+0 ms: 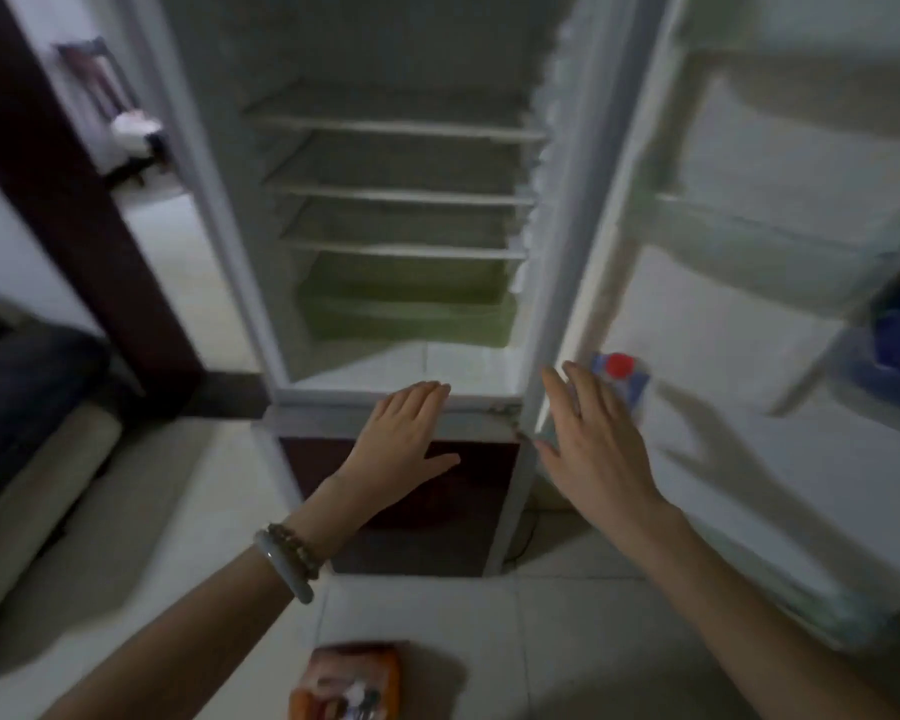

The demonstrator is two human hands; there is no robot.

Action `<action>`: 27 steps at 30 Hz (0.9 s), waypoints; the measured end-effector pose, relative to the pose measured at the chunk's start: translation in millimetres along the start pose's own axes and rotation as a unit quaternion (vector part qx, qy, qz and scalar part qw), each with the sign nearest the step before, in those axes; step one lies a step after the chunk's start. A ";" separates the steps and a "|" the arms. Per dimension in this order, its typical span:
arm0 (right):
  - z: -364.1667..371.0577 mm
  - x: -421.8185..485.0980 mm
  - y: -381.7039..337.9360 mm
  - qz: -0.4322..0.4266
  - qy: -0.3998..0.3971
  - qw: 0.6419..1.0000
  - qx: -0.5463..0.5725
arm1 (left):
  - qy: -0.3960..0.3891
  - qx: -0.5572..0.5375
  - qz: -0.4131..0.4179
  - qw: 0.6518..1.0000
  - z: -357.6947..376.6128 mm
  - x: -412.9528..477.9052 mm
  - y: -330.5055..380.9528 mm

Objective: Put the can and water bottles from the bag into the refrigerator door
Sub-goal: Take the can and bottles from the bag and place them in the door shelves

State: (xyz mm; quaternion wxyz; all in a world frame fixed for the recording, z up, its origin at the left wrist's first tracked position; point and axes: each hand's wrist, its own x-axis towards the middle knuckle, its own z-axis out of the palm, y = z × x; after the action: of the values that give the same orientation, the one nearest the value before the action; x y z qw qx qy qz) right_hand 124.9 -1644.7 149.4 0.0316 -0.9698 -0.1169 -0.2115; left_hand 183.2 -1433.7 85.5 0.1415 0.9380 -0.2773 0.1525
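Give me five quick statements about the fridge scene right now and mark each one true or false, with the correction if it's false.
1. The refrigerator door is shut. False: it stands open to the right.
2. Both hands are empty. True: the left hand and right hand are spread open and grip nothing.
3. A bottle with a red cap sits low in the door, just past the right hand. True.
4. The shelves inside the fridge are packed with food. False: nothing shows on them.
5. The orange bag hangs on the door. False: it lies on the floor near the bottom edge of the view.
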 end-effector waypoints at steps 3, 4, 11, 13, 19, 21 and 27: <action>48.0 2.4 -34.4 -0.041 -0.059 0.997 0.030 | -0.055 0.002 -0.104 0.993 9.5 -58.6 -40.1; 65.1 0.7 -47.2 -0.054 -0.080 0.995 0.036 | -0.073 -0.001 -0.130 0.989 15.1 -79.8 -52.8; 182.3 -41.8 -118.8 -0.137 -0.234 0.959 0.081 | -0.209 -0.038 -0.299 0.930 78.8 -222.0 -117.7; 206.7 -58.9 -129.5 -0.144 -0.270 0.947 0.099 | -0.223 -0.054 -0.343 0.911 99.8 -256.7 -121.2; 293.4 -113.7 -148.6 -0.179 -0.356 0.908 0.129 | -0.253 -0.067 -0.425 0.867 172.3 -337.1 -112.0; 330.8 -134.0 -155.9 -0.198 -0.375 0.894 0.146 | -0.243 -0.073 -0.451 0.855 209.4 -363.4 -112.2; 457.5 -201.9 -174.6 -0.228 -0.410 0.865 0.178 | -0.244 -0.109 -0.496 0.826 341.6 -445.0 -112.7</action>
State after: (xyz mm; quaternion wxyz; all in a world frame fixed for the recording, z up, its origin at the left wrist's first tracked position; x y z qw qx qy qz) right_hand 89.0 -1467.7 -348.5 0.1035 -0.8937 -0.3724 0.2280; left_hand -38.2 -1250.1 -409.2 0.2268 0.9342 0.1852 -0.2037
